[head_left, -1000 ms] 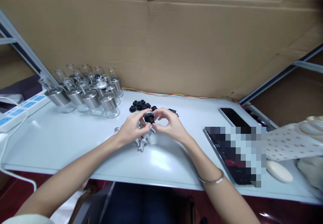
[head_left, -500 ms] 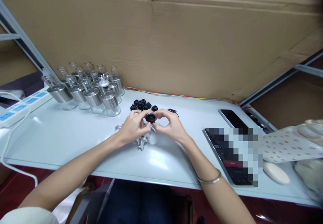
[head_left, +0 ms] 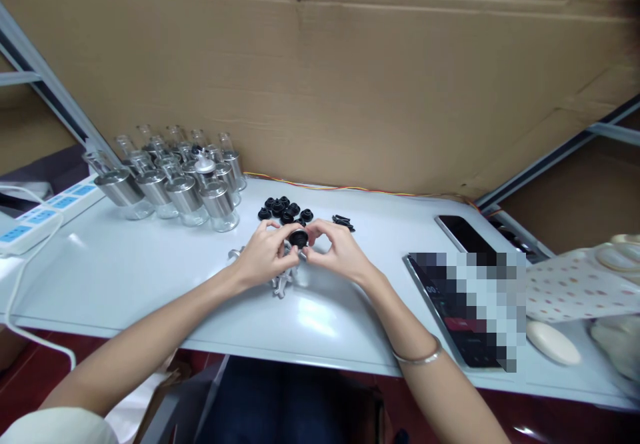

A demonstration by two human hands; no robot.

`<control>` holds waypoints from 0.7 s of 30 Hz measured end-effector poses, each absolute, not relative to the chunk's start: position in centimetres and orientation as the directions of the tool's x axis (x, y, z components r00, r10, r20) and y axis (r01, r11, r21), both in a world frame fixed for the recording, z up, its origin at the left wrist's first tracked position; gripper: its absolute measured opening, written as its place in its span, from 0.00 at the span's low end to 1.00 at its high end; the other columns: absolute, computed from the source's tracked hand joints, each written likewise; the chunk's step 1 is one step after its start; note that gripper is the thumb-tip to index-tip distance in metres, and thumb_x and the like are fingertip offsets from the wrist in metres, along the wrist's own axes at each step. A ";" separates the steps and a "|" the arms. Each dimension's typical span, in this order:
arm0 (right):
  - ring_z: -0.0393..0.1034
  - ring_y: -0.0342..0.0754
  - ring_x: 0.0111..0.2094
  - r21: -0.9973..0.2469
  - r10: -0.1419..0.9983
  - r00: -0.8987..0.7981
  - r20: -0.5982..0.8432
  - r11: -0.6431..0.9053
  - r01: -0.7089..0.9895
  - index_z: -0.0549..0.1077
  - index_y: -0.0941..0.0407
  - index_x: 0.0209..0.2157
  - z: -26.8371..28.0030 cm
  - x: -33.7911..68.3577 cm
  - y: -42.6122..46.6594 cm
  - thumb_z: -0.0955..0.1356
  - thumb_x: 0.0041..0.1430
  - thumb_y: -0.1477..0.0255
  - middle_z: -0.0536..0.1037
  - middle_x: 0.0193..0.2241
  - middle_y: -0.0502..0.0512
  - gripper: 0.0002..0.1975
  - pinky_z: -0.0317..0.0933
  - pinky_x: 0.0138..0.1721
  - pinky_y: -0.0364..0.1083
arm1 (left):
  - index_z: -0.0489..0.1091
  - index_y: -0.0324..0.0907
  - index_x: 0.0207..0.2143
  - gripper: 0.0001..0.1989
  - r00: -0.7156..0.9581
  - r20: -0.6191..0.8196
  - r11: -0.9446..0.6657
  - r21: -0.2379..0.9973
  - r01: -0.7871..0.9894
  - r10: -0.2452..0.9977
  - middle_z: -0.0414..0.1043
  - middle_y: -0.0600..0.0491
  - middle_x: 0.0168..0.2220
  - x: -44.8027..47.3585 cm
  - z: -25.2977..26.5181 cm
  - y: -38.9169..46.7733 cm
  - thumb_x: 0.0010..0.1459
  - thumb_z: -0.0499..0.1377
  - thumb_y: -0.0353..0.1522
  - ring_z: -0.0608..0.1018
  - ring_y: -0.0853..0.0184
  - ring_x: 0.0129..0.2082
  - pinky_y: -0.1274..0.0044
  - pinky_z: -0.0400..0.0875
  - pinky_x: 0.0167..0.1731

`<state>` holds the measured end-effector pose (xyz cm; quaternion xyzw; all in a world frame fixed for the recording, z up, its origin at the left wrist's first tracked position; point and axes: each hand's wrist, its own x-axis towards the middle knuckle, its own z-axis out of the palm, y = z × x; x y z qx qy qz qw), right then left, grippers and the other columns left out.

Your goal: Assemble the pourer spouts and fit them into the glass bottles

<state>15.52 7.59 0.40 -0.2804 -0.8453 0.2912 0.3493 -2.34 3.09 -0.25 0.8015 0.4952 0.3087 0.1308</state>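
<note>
Between both hands is a round black stopper (head_left: 299,239) with a ridged face, held just above the table. My left hand (head_left: 267,252) pinches it from the left with fingers and thumb. From the right, my right hand (head_left: 333,251) grips its edge the same way, with a bracelet on that wrist. Under and behind my left hand lie several silver spout-like metal pieces (head_left: 281,285), partly hidden. Just beyond the hands sits a cluster of black stoppers (head_left: 278,208). A small pile of thin black pieces (head_left: 343,223) lies to their right.
Glass bottles with metal sleeves (head_left: 183,194) stand at the back left; one carries a spout top (head_left: 204,163). A power strip (head_left: 47,214) lies at far left. On the right are a phone (head_left: 463,236), a tablet (head_left: 450,311), a white oval object (head_left: 553,342) and a dotted bag (head_left: 580,284).
The black stopper has tilted slightly in my fingers, and its ridged face now shows more. Both hands have otherwise stayed in nearly the same place.
</note>
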 end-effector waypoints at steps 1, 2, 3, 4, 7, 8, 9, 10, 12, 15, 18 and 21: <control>0.64 0.43 0.27 -0.687 0.677 -0.598 0.429 0.675 0.270 0.67 0.56 0.28 0.4 15.5 7.6 0.66 0.47 0.74 0.69 0.24 0.47 0.04 0.58 0.32 0.42 | 0.65 0.40 0.46 0.17 0.321 0.369 -0.479 0.512 0.712 0.872 0.72 0.60 0.21 -2.4 -0.2 3.1 0.54 0.49 0.31 0.70 0.71 0.20 0.67 0.59 0.49; 0.64 0.43 0.27 -0.685 0.675 -0.598 0.432 0.677 0.270 0.66 0.56 0.28 0.4 15.5 7.6 0.66 0.47 0.74 0.69 0.24 0.47 0.04 0.58 0.32 0.42 | 0.65 0.39 0.46 0.17 0.325 0.371 -0.483 0.510 0.711 0.870 0.72 0.60 0.20 -2.4 -0.2 3.1 0.54 0.49 0.31 0.70 0.71 0.19 0.67 0.59 0.49; 0.63 0.43 0.27 -0.682 0.674 -0.597 0.435 0.680 0.271 0.66 0.56 0.28 0.4 15.5 7.6 0.67 0.47 0.74 0.68 0.24 0.47 0.04 0.57 0.32 0.42 | 0.65 0.39 0.46 0.17 0.328 0.373 -0.486 0.508 0.711 0.868 0.71 0.60 0.19 -2.4 -0.2 3.1 0.54 0.49 0.31 0.70 0.71 0.19 0.67 0.58 0.49; 0.63 0.43 0.27 -0.678 0.674 -0.595 0.438 0.682 0.273 0.66 0.56 0.27 0.5 15.5 7.6 0.66 0.47 0.74 0.68 0.24 0.47 0.04 0.57 0.32 0.42 | 0.65 0.39 0.46 0.17 0.329 0.373 -0.488 0.507 0.711 0.867 0.70 0.60 0.18 -2.4 -0.2 3.1 0.54 0.49 0.31 0.70 0.71 0.19 0.66 0.58 0.50; 0.63 0.43 0.27 -0.669 0.676 -0.583 0.450 0.688 0.282 0.65 0.56 0.26 0.5 15.5 7.5 0.66 0.47 0.73 0.68 0.24 0.47 0.03 0.57 0.32 0.42 | 0.65 0.39 0.46 0.17 0.331 0.375 -0.491 0.503 0.712 0.866 0.69 0.61 0.17 -2.4 -0.2 3.1 0.54 0.48 0.31 0.69 0.70 0.19 0.66 0.58 0.50; 0.63 0.43 0.27 -0.667 0.679 -0.577 0.454 0.688 0.285 0.65 0.56 0.26 0.6 15.5 7.5 0.66 0.47 0.73 0.68 0.24 0.47 0.03 0.57 0.32 0.42 | 0.65 0.39 0.46 0.17 0.331 0.377 -0.491 0.502 0.712 0.865 0.69 0.61 0.18 -2.4 -0.2 3.1 0.54 0.48 0.31 0.69 0.70 0.19 0.66 0.58 0.49; 0.63 0.43 0.27 -0.667 0.683 -0.569 0.459 0.687 0.287 0.65 0.55 0.26 0.5 15.5 7.5 0.66 0.47 0.73 0.68 0.24 0.47 0.03 0.57 0.32 0.42 | 0.64 0.39 0.47 0.17 0.332 0.378 -0.492 0.501 0.711 0.864 0.69 0.61 0.18 -2.4 -0.2 3.1 0.55 0.47 0.31 0.70 0.71 0.19 0.65 0.58 0.50; 0.63 0.43 0.27 -0.668 0.685 -0.563 0.462 0.687 0.288 0.65 0.55 0.26 0.5 15.4 7.4 0.66 0.47 0.73 0.68 0.24 0.47 0.04 0.57 0.32 0.42 | 0.64 0.39 0.47 0.18 0.333 0.379 -0.494 0.501 0.710 0.863 0.70 0.61 0.19 -2.4 -0.3 3.1 0.55 0.47 0.31 0.70 0.71 0.20 0.65 0.58 0.50; 0.63 0.44 0.27 -0.667 0.684 -0.560 0.467 0.689 0.286 0.65 0.55 0.27 0.4 15.4 7.4 0.66 0.47 0.73 0.69 0.24 0.48 0.04 0.58 0.32 0.42 | 0.64 0.39 0.47 0.18 0.337 0.383 -0.499 0.496 0.711 0.860 0.71 0.60 0.21 -2.4 -0.3 3.2 0.54 0.47 0.31 0.71 0.71 0.21 0.65 0.57 0.50; 0.64 0.44 0.28 -0.652 0.667 -0.572 0.478 0.706 0.278 0.65 0.55 0.28 0.1 15.4 7.5 0.66 0.48 0.73 0.69 0.25 0.48 0.04 0.58 0.33 0.42 | 0.63 0.39 0.47 0.18 0.344 0.393 -0.509 0.479 0.715 0.853 0.71 0.59 0.23 -2.5 -0.4 3.2 0.54 0.48 0.31 0.72 0.70 0.21 0.63 0.56 0.52; 0.64 0.45 0.29 -0.634 0.649 -0.582 0.490 0.723 0.273 0.66 0.56 0.29 0.1 15.5 7.5 0.65 0.49 0.73 0.69 0.26 0.49 0.03 0.59 0.34 0.43 | 0.62 0.39 0.49 0.18 0.347 0.419 -0.525 0.456 0.718 0.839 0.70 0.60 0.21 -2.5 -0.5 3.1 0.55 0.48 0.31 0.72 0.70 0.22 0.62 0.56 0.52; 0.65 0.45 0.29 -0.636 0.644 -0.583 0.495 0.726 0.262 0.66 0.56 0.29 0.2 15.5 7.4 0.65 0.50 0.72 0.70 0.26 0.50 0.03 0.60 0.34 0.44 | 0.58 0.40 0.51 0.21 0.332 0.480 -0.548 0.433 0.715 0.812 0.72 0.59 0.25 -2.3 -0.7 2.9 0.53 0.50 0.30 0.73 0.70 0.22 0.63 0.59 0.51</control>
